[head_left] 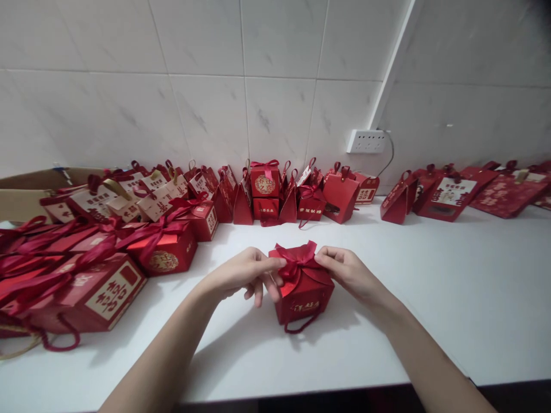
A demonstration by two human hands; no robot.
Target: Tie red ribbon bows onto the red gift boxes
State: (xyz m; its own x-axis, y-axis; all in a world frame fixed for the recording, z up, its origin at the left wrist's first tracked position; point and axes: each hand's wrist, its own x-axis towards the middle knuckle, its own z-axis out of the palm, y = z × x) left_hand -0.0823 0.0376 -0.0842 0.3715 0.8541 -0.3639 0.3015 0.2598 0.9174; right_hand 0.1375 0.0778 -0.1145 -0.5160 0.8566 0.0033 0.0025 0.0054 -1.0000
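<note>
A small red gift box (303,301) with gold lettering stands on the white table in front of me. A dark red ribbon (297,259) is tied in a bow on its top, and a cord handle (306,328) hangs down its front. My left hand (253,274) is at the bow's left side, thumb and forefinger closed on the ribbon and the other fingers loosely curled. On the opposite side my right hand (342,267) pinches the ribbon's right part between thumb and fingers.
Larger red gift boxes (90,287) with ribbons crowd the left of the white table (430,298). Along the tiled wall stand more red boxes (342,195), with others (447,195) at the back right. A cardboard box (26,198) sits back left; a power socket (367,141) is on the wall.
</note>
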